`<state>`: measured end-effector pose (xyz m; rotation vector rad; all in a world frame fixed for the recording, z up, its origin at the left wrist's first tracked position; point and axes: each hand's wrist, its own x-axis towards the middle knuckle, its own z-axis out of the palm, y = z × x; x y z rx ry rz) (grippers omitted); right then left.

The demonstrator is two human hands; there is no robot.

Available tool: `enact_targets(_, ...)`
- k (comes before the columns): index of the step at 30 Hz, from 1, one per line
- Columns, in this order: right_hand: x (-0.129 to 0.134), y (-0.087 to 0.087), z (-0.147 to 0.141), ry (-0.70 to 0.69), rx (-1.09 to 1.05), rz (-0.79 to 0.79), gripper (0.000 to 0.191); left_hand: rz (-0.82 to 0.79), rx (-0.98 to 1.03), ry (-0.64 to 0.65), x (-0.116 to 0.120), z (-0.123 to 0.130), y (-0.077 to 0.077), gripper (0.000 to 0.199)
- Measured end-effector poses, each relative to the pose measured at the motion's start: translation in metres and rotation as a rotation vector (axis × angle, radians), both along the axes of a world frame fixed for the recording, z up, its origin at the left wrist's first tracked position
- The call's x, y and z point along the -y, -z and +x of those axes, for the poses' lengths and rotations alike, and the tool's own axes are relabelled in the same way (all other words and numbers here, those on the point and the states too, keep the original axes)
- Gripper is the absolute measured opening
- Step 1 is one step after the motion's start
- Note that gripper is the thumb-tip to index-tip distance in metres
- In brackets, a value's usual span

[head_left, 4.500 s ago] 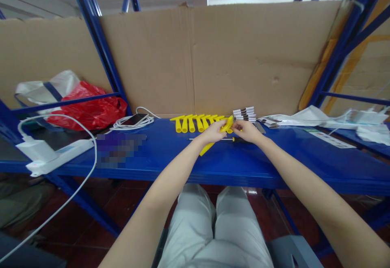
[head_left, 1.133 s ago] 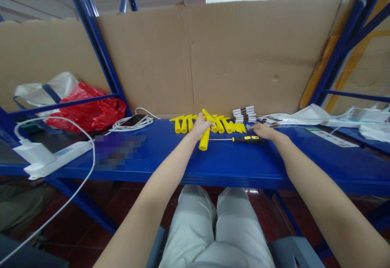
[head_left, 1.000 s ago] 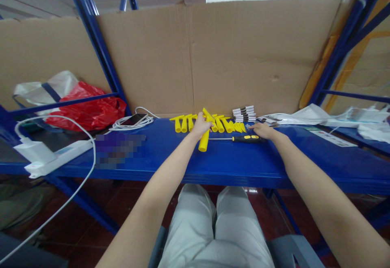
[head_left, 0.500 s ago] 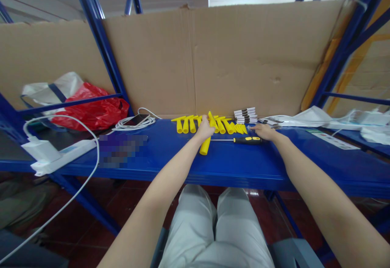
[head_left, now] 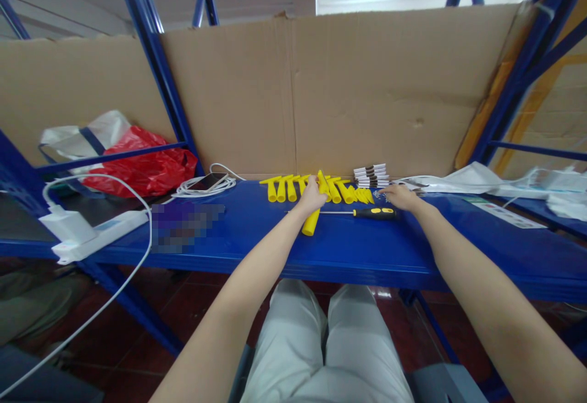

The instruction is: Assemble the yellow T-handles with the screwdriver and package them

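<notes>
- At the far left I see a white power strip (head_left: 117, 225) with a plug in it, and a red bag (head_left: 147, 164) behind it.
- Next I have a phone (head_left: 208, 181) lying on a coiled white cable (head_left: 186, 193).
- Then comes a row of yellow tubes (head_left: 280, 192) along the back of the blue tabletop (head_left: 257, 238).
- In front of that row, my left hand (head_left: 313, 196) has its fingers closed around a single yellow tube (head_left: 310, 223), slanted, its wide end toward the person.
- To its right, a screwdriver (head_left: 375, 213) lies crosswise, handle rightward; beyond it are small yellow pieces (head_left: 363, 195) and a white stack (head_left: 371, 177).
- My right hand (head_left: 400, 196) is low over the tabletop, fingers at some tiny shiny bits (head_left: 378, 194); I cannot tell whether they pinch any.
- Farthest right lies a printed sheet (head_left: 507, 213).
</notes>
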<state>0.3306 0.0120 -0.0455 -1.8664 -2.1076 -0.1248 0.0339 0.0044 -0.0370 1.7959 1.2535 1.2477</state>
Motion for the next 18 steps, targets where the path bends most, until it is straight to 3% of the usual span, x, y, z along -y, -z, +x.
enact_targets(3, 0.014, -0.013, -0.008, -0.019, -0.095, -0.002, 0.041, 0.004, 0.001, -0.003, 0.002, 0.000, -0.002, 0.051)
enact_targets(8, 0.043, -0.030, -0.026, -0.193, -0.173, -0.196, 0.045, -0.006, 0.012, 0.015, 0.004, -0.001, -0.004, 0.050)
enact_targets(12, 0.050, -0.031, -0.036, -0.310, -0.113, -0.288, 0.046, -0.002, -0.010, -0.011, 0.006, -0.002, -0.006, 0.051)
enact_targets(18, 0.047, -0.027, -0.051, -0.261, 0.052, -0.285, 0.038, -0.014, 0.037, -0.003, 0.007, -0.002, -0.007, 0.057)
